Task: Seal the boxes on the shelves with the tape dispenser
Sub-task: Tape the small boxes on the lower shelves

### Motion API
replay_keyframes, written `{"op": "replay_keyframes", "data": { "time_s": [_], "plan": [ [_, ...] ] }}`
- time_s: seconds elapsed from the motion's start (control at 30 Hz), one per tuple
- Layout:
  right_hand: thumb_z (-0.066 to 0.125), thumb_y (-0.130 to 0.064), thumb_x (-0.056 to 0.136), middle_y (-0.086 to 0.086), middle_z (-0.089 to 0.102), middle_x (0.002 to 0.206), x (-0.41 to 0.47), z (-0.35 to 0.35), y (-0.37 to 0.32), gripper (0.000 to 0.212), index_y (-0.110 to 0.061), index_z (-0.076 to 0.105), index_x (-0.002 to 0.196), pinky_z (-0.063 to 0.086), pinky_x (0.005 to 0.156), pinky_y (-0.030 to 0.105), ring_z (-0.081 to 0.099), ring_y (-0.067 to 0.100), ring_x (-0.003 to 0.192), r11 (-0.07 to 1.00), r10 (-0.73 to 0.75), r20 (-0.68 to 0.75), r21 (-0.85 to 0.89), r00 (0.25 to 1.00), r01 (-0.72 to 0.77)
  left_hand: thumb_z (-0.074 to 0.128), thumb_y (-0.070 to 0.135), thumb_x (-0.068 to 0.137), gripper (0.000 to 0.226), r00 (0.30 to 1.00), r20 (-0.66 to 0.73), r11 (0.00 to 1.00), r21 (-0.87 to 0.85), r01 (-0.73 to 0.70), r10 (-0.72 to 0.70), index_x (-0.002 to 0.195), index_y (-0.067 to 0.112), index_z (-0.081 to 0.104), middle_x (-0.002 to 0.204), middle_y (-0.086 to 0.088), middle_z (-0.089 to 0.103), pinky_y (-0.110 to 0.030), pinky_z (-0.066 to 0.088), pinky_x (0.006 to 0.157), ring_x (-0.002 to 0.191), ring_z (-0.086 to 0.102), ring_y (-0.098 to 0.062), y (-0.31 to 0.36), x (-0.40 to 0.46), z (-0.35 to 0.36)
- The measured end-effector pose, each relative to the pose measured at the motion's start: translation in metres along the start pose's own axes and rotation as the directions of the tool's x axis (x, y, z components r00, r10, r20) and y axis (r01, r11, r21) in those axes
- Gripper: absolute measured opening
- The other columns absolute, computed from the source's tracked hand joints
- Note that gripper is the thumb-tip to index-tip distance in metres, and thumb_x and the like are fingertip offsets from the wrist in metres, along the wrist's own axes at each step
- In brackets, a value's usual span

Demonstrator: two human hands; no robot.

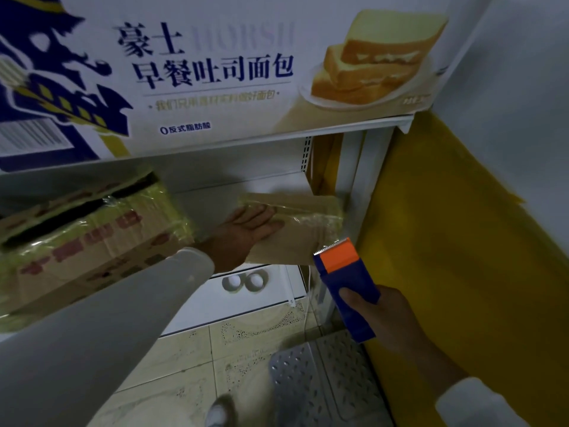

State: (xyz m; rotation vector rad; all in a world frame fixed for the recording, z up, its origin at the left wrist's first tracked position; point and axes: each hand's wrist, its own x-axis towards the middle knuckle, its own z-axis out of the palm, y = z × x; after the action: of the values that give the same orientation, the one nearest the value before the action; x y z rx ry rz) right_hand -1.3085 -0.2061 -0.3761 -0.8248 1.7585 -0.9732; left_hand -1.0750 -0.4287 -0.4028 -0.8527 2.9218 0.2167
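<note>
A small brown cardboard box [303, 229] lies on the middle white shelf [212, 192], with clear tape along its top. My left hand [243, 232] rests flat on its left side, fingers straight. My right hand [385, 315] grips a blue tape dispenser [348, 285] with an orange head and a serrated blade, held just below and to the right of the box. A larger brown box [86, 238] with red print and glossy tape sits on the same shelf at the left; its top flaps show a dark gap.
A big white printed bread carton [200, 72] fills the shelf above. Two tape rolls [244, 282] lie on the lowest shelf. A yellow sheet [462, 241] covers the wall at right. A perforated metal step [323, 380] and my shoe [220, 411] are on the tiled floor.
</note>
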Motion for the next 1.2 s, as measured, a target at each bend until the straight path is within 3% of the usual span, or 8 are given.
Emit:
{"op": "replay_keyframes", "data": {
  "time_s": [0.2, 0.37, 0.5, 0.63, 0.77, 0.9, 1.07, 1.2],
  "plan": [
    [0.072, -0.042, 0.073, 0.01, 0.072, 0.071, 0.0, -0.004, -0.001, 0.035, -0.007, 0.069, 0.077, 0.051, 0.063, 0.037, 0.067, 0.027, 0.065, 0.999, -0.028, 0.075, 0.022, 0.997, 0.026, 0.043, -0.02, 0.075, 0.102, 0.996, -0.085, 1.0, 0.002, 0.015, -0.015, 0.151, 0.033, 0.0, 0.155, 0.005, -0.019, -0.031, -0.007, 0.118, 0.146, -0.013, -0.019, 0.007, -0.006, 0.009],
    [0.073, -0.037, 0.073, 0.0, 0.071, 0.066, 0.001, -0.006, -0.008, 0.018, -0.02, 0.07, 0.07, 0.05, 0.061, 0.03, 0.069, 0.015, 0.062, 0.998, -0.046, 0.114, 0.05, 0.992, 0.04, 0.049, -0.008, 0.083, 0.093, 0.982, -0.178, 0.996, -0.081, 0.048, -0.061, 0.149, 0.035, -0.001, 0.16, -0.003, -0.002, -0.028, -0.011, 0.115, 0.146, -0.008, -0.018, 0.025, -0.012, -0.005],
    [0.071, -0.03, 0.079, -0.01, 0.067, 0.058, 0.002, -0.006, -0.02, 0.025, -0.039, 0.07, 0.056, 0.046, 0.051, 0.013, 0.063, 0.002, 0.053, 0.997, -0.065, 0.218, 0.047, 0.974, 0.056, 0.055, 0.002, 0.088, 0.055, 0.927, -0.374, 0.98, -0.191, -0.055, -0.02, 0.14, 0.018, 0.046, 0.148, -0.009, 0.041, -0.03, 0.02, 0.116, 0.137, 0.037, -0.027, 0.045, -0.018, -0.02],
    [0.073, -0.029, 0.078, -0.015, 0.072, 0.065, 0.005, -0.008, -0.034, 0.023, -0.044, 0.072, 0.059, 0.047, 0.054, 0.011, 0.067, -0.001, 0.062, 0.998, -0.056, 0.307, -0.017, 0.95, 0.064, 0.053, 0.013, 0.095, 0.032, 0.939, -0.339, 0.914, -0.395, -0.086, -0.059, 0.126, 0.01, 0.059, 0.128, -0.01, 0.059, -0.01, 0.025, 0.095, 0.114, 0.054, -0.023, 0.064, -0.023, -0.031],
    [0.077, -0.04, 0.07, -0.016, 0.075, 0.076, 0.009, -0.011, -0.041, 0.01, -0.049, 0.073, 0.069, 0.05, 0.057, 0.012, 0.07, -0.001, 0.071, 0.987, -0.047, 0.363, -0.124, 0.931, 0.098, 0.052, 0.016, 0.097, 0.031, 0.975, -0.198, 0.759, -0.649, -0.051, -0.104, 0.128, 0.008, 0.056, 0.129, -0.006, 0.059, 0.009, 0.023, 0.083, 0.106, 0.047, 0.001, 0.068, -0.026, -0.035],
    [0.078, -0.041, 0.07, -0.022, 0.073, 0.073, 0.011, -0.012, -0.045, 0.015, -0.054, 0.07, 0.071, 0.049, 0.055, 0.01, 0.069, -0.004, 0.068, 0.965, -0.064, 0.415, -0.208, 0.908, 0.163, 0.047, 0.011, 0.099, 0.035, 0.997, 0.037, 0.536, -0.841, 0.069, -0.071, 0.135, 0.01, 0.048, 0.128, -0.002, 0.057, -0.002, 0.038, 0.088, 0.11, 0.053, -0.003, 0.073, -0.032, -0.035],
    [0.08, -0.05, 0.066, -0.021, 0.074, 0.079, 0.016, -0.01, -0.046, 0.016, -0.056, 0.07, 0.077, 0.05, 0.057, 0.011, 0.07, -0.002, 0.072, 0.946, -0.067, 0.427, -0.26, 0.902, 0.194, 0.042, 0.003, 0.099, 0.029, 0.996, 0.057, 0.4, -0.913, 0.083, -0.074, 0.124, 0.001, 0.057, 0.119, -0.013, 0.063, -0.027, 0.048, 0.095, 0.108, 0.059, -0.022, 0.076, -0.038, -0.042],
    [0.084, -0.055, 0.067, -0.018, 0.076, 0.083, 0.017, -0.006, -0.047, 0.019, -0.053, 0.072, 0.081, 0.051, 0.058, 0.012, 0.072, 0.001, 0.075, 0.949, -0.077, 0.45, -0.241, 0.89, 0.204, 0.039, -0.005, 0.098, 0.027, 0.982, 0.104, 0.234, -0.962, 0.139, -0.155, 0.115, -0.006, 0.06, 0.106, -0.015, 0.063, -0.021, 0.049, 0.082, 0.089, 0.059, -0.015, 0.078, -0.042, -0.044]
  ]
}}
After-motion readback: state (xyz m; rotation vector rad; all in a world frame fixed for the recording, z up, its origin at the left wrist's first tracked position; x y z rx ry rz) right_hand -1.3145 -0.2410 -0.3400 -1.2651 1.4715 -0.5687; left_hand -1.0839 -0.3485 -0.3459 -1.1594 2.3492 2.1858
